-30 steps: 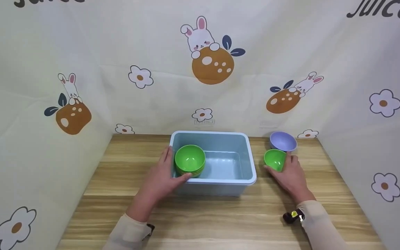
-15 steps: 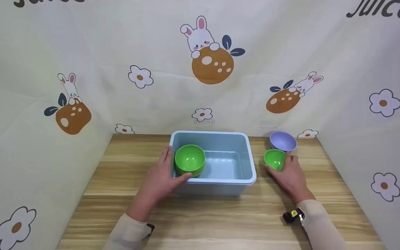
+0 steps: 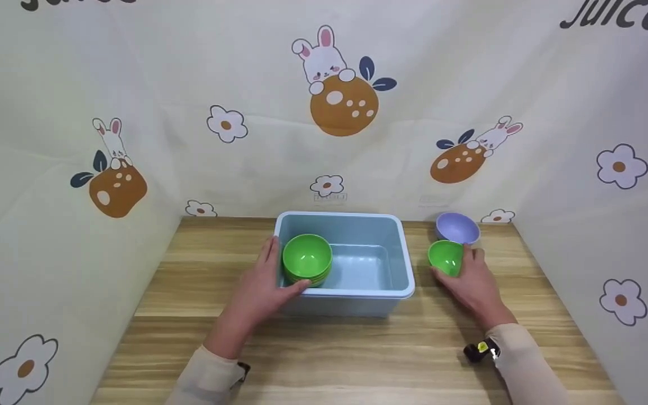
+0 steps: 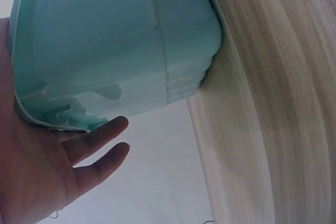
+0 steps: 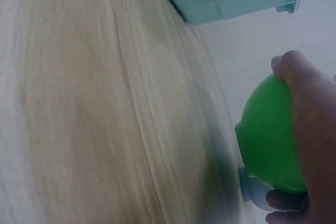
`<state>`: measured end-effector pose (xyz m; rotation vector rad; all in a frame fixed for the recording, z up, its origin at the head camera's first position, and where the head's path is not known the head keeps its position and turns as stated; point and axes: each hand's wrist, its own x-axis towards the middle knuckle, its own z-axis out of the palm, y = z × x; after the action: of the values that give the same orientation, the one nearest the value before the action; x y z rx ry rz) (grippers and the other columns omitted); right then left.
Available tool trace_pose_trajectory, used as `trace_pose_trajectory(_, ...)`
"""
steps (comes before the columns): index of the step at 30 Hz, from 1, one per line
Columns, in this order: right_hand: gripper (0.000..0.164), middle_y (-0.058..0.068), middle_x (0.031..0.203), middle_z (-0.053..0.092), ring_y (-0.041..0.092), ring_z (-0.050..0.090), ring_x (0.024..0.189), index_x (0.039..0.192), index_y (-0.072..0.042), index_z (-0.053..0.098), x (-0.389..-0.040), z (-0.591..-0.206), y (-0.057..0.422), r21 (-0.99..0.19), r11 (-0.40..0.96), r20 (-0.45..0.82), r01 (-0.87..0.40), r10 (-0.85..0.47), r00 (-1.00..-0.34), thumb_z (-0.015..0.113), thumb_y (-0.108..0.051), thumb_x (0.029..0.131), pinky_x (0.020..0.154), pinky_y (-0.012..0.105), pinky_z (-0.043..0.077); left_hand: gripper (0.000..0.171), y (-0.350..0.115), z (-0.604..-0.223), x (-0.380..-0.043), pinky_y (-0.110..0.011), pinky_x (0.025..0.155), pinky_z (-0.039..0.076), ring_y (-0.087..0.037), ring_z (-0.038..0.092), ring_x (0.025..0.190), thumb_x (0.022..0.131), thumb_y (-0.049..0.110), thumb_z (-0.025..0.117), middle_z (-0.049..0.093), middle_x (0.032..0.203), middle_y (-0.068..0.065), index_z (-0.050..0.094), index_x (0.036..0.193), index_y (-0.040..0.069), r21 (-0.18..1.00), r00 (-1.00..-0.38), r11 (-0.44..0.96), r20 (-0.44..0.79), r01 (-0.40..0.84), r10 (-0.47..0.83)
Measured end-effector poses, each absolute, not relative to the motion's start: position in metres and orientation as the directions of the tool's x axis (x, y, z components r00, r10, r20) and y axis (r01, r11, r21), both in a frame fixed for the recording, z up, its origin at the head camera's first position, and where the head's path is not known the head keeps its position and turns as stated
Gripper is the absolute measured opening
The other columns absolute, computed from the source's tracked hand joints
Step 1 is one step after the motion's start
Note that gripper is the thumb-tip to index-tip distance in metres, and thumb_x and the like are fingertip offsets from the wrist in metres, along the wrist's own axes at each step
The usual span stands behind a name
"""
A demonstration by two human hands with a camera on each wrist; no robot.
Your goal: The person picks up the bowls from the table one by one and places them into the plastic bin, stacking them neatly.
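Observation:
A light-blue plastic tub stands on the table with a stack of green bowls inside its left part. My left hand holds the tub's near left corner, thumb over the front rim and fingers along the outer left wall. In the left wrist view two fingers stick out past the tub's rim. To the right of the tub, my right hand grips a single green bowl between thumb and fingers. The right wrist view shows that bowl's foot raised off the table. Behind it sits a purple bowl.
The wooden table is enclosed at the back and both sides by a printed cloth with rabbits and flowers. The purple bowl stands close to the back cloth. Bare wood lies between the tub and the green bowl.
My right wrist has shifted slightly right, and the green bowl has moved very slightly up. The left hand, tub and stack stay where they were.

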<state>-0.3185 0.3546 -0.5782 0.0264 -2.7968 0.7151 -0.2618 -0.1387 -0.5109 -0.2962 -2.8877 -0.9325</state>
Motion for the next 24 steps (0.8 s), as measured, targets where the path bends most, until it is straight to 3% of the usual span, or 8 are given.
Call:
trace_pose_trajectory(3, 0.113, 0.035, 0.143, 0.042, 0.057, 0.064, 0.117, 0.166, 0.011, 0.03, -0.317, -0.574, 0.355, -0.474, 0.877, 0.221, -0.08, 0.03, -0.975, 0.079, -0.062, 0.096, 0.094, 0.073, 0.056, 0.129, -0.138, -0.511, -0.262, -0.067, 0.119, 0.046, -0.05, 0.044, 0.155, 0.09, 0.077, 0.077, 0.015, 0.184, -0.018, 0.015, 0.177, 0.005, 0.577, -0.979, 0.79, 0.139, 0.205, 0.152)
trace_pose_trajectory(9, 0.118, 0.038, 0.149, 0.039, 0.059, 0.062, 0.122, 0.167, 0.014, 0.025, -0.314, -0.563, 0.355, -0.467, 0.881, 0.167, -0.076, 0.004, -0.986, 0.076, -0.066, 0.097, 0.098, 0.074, 0.055, 0.131, -0.139, -0.51, -0.26, -0.067, 0.117, 0.047, -0.05, 0.045, 0.154, 0.088, 0.082, 0.074, 0.014, 0.184, -0.016, 0.014, 0.178, 0.007, 0.583, -0.981, 0.789, 0.124, 0.194, 0.149)
trace_pose_trajectory(18, 0.117, 0.04, 0.161, 0.03, 0.063, 0.051, 0.139, 0.17, 0.012, 0.022, -0.313, -0.54, 0.352, -0.55, 0.832, 0.108, -0.074, -0.017, -0.994, 0.074, -0.066, 0.098, 0.114, 0.075, 0.045, 0.128, -0.138, -0.509, -0.259, -0.068, 0.117, 0.047, -0.051, 0.046, 0.153, 0.09, 0.074, 0.079, 0.013, 0.185, -0.016, 0.013, 0.178, 0.007, 0.59, -0.982, 0.784, 0.121, 0.191, 0.147)
trace_pose_trajectory(24, 0.119, 0.042, 0.164, 0.028, 0.064, 0.049, 0.141, 0.171, 0.011, 0.019, -0.31, -0.519, 0.348, -0.543, 0.835, 0.1, -0.089, -0.041, -0.994, 0.072, -0.068, 0.098, 0.114, 0.076, 0.044, 0.128, -0.139, -0.51, -0.26, -0.066, 0.12, 0.044, -0.05, 0.042, 0.155, 0.09, 0.075, 0.078, 0.012, 0.184, -0.017, 0.013, 0.178, 0.007, 0.592, -0.98, 0.781, 0.127, 0.199, 0.154)
